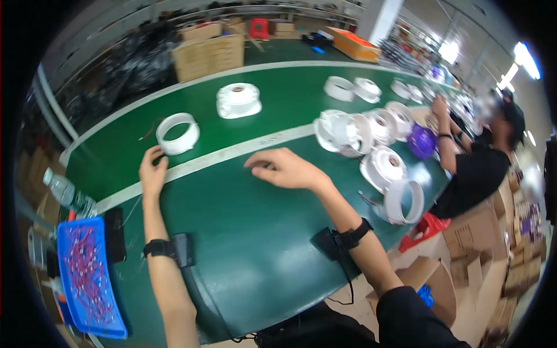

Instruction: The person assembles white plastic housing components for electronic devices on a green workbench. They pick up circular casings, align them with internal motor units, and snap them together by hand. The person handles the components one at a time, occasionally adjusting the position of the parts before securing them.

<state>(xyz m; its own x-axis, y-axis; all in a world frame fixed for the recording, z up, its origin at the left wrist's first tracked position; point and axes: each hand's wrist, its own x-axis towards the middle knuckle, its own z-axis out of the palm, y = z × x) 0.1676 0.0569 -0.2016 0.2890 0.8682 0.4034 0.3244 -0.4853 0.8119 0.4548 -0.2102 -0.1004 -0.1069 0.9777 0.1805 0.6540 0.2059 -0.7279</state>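
The left hand [152, 172] rests on the green belt [243, 232], fingers curled just under a white plastic ring [177, 133], touching its rim or nearly so; whether it pinches anything I cannot tell. The right hand [285, 168] lies flat, fingers loosely spread, holding nothing. More white rings [360, 130] crowd beyond it, beside a co-worker [481, 156]. A blue tray of wires [87, 278] sits behind the left wrist.

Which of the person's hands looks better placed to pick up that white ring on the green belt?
Probably the left hand: it rests just below the white ring, almost touching it. The right hand lies farther along the green belt, empty.
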